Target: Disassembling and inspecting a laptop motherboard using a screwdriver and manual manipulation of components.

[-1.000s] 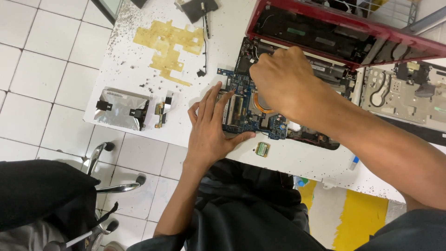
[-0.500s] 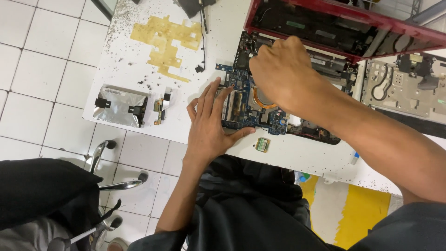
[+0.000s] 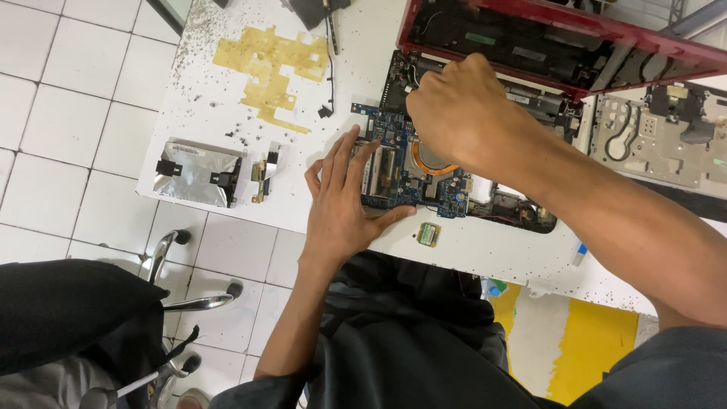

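Our left hand (image 3: pixel 344 204) stays pressed flat, fingers spread, on the near edge of the blue circuit board (image 3: pixel 409 170) at frame centre, while our right hand (image 3: pixel 462 113) has crept toward the upper right, curled over the board's copper ring; we cannot tell what it pinches. A crinkled silver drive (image 3: pixel 195 173) lies at left on the speckled white table (image 3: pixel 485 246), a red laptop shell (image 3: pixel 560 38) above.
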